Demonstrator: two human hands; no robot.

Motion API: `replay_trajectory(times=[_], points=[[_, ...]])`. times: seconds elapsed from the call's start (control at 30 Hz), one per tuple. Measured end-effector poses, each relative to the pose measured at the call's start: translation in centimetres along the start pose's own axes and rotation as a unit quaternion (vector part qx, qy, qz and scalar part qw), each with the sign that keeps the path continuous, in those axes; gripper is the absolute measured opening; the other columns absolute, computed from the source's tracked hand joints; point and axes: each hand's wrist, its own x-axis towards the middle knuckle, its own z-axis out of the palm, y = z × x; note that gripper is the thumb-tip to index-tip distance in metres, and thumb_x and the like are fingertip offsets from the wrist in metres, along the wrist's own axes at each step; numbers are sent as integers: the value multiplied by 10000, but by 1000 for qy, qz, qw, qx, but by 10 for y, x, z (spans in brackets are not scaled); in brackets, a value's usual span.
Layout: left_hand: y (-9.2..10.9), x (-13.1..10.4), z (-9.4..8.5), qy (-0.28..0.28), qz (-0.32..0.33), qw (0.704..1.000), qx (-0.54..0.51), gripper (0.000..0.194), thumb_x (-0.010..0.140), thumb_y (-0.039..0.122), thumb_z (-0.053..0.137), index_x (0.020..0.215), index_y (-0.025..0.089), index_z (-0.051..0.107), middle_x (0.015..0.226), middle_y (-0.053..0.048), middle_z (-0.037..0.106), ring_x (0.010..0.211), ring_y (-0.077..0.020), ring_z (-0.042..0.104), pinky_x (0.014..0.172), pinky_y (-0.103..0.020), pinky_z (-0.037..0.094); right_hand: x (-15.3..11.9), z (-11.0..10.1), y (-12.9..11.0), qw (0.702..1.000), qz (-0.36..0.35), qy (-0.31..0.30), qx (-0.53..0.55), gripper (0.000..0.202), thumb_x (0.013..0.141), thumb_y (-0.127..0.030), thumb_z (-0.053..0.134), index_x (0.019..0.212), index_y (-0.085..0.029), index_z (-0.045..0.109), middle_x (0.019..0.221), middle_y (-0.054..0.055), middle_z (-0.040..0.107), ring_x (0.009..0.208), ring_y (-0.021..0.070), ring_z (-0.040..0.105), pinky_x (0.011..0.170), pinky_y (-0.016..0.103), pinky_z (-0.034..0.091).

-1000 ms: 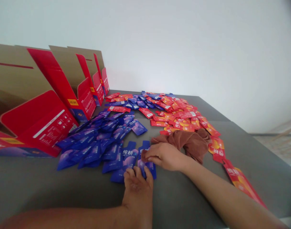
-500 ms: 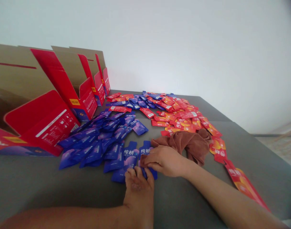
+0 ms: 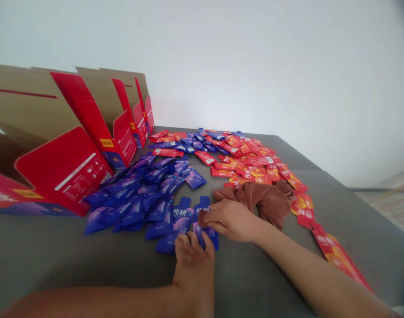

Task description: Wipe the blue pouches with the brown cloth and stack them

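My left hand [image 3: 193, 256] rests with its fingers apart on the lower part of a blue pouch [image 3: 205, 234] lying flat on the grey table. My right hand [image 3: 233, 220] is closed on a bunched end of a brown cloth [image 3: 271, 201], pressed against the upper part of that same pouch. The rest of the cloth lies crumpled behind and to the right of this hand. Just left of the pouch lies another blue pouch [image 3: 182, 216], beside a heap of blue pouches [image 3: 135, 198].
Open red and brown cardboard boxes [image 3: 72, 176] line the left side. Red and orange pouches [image 3: 255, 161] spread over the back and right, mixed with blue ones at the back. One long red pouch [image 3: 337, 256] lies near the right edge. A white wall stands behind.
My right hand has moved slightly up along the blue pouch with the cloth end, uncovering more of the pouch's middle. My left hand has stayed at its lower end. The view has shifted slightly.
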Motion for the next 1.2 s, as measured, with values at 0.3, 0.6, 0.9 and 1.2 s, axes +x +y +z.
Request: replay_trajectory(times=[0.3, 0.6, 0.9, 1.2], points=[[0, 2, -2, -5, -2, 1000, 19, 752, 572, 151, 729, 1274, 170, 461, 1189, -215, 582, 1090, -384, 521, 922, -521, 352, 2, 4, 21, 999, 46, 9, -6, 200, 894, -235, 456, 989, -205, 629, 881, 39, 638, 827, 154, 556, 741, 260, 362], [2, 2, 1, 0, -15, 998, -58, 639, 629, 75, 673, 1240, 133, 498, 1208, -259, 559, 1116, -377, 511, 950, -551, 346, 0, -1, 1, 1000, 5, -8, -10, 207, 899, -254, 445, 988, -208, 626, 831, 38, 629, 797, 163, 549, 738, 276, 355], [-3, 1, -8, 7, -6, 998, -67, 584, 660, 77, 635, 1228, 102, 504, 1168, -254, 582, 1089, -356, 531, 932, -518, 372, -1, 1, 22, 999, 48, 7, 17, 207, 890, -218, 461, 1003, -205, 634, 933, 43, 654, 872, 162, 569, 768, 266, 379], [4, 1, 3, 16, -22, 999, -42, 578, 652, 66, 625, 1216, 129, 521, 1195, -238, 570, 1100, -372, 516, 944, -540, 331, -2, -3, 3, 1000, 8, -16, 16, 196, 893, -242, 462, 987, -214, 632, 864, 27, 650, 813, 152, 567, 737, 262, 372]])
